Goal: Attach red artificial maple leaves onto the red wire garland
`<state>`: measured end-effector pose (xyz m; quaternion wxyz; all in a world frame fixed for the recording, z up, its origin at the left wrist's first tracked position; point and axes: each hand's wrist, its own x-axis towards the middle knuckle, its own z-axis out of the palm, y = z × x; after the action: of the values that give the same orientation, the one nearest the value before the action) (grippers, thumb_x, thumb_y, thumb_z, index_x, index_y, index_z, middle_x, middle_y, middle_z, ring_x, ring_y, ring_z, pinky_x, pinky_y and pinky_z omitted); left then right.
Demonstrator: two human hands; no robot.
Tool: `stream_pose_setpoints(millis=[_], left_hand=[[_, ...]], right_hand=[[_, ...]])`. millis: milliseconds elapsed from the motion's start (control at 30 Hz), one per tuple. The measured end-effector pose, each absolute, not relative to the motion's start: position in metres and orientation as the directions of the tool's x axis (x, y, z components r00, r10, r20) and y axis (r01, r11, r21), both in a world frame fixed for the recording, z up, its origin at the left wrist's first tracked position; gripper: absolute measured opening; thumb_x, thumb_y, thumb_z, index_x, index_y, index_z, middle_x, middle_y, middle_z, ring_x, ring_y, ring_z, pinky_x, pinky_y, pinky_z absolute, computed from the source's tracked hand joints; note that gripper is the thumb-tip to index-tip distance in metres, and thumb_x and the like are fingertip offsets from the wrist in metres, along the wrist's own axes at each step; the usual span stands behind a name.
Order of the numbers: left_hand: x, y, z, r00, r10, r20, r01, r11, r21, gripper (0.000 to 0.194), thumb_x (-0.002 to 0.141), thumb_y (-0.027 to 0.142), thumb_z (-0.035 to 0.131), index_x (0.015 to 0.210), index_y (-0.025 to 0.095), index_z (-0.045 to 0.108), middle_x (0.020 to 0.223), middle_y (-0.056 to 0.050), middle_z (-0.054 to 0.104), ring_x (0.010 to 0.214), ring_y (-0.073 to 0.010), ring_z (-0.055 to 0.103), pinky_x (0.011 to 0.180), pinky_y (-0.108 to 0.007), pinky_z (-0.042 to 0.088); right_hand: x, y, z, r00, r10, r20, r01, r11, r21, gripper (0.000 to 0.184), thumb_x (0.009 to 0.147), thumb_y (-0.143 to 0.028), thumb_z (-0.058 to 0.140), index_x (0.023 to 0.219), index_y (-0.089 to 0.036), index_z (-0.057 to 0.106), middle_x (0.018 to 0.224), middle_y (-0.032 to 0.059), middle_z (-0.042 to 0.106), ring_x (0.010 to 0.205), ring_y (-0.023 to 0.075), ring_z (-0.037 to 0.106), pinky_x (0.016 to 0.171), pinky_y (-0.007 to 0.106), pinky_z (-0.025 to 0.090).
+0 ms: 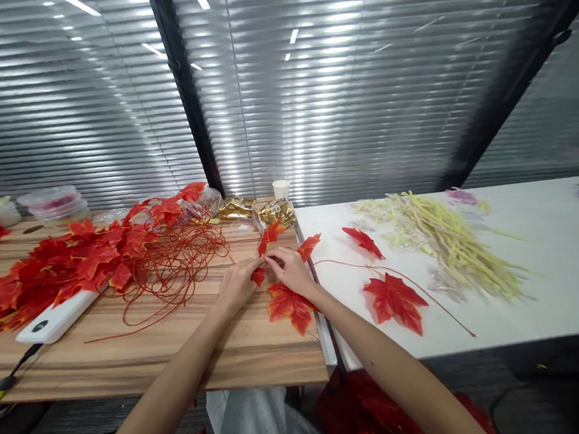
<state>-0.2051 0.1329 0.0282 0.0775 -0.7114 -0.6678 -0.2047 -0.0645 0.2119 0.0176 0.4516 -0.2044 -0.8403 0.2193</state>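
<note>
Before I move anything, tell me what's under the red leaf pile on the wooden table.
A white device sticks out from under the red leaf pile, on the wooden table. Its far end and anything else beneath the leaves are hidden.

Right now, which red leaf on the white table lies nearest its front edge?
The broad, spread-out red leaf. The narrower-looking red leaf lies farther back, closer to the window blinds.
</note>
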Motion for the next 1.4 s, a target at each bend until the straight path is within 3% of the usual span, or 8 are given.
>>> stream_pose_setpoints(millis=[1400], left_hand=[[-0.2064,0.1326,0.0281,0.027,0.923,0.383,0.943,-0.151,0.296,0.048,0.067,0.003,0.041,0.108,0.022,0.058,0.101,-0.004,0.065,0.092,-0.0162,0.059,0.08,-0.027,0.046]], right_hand=[[-0.0637,0.2114,0.0181,-0.536,0.532,0.656,0.172,0.829,-0.532,0.012,0.082,-0.014,0.049,0.082,-0.018,0.061,0.084,0.0034,0.064,0.078,0.0157,0.056,0.075,0.029,0.041]])
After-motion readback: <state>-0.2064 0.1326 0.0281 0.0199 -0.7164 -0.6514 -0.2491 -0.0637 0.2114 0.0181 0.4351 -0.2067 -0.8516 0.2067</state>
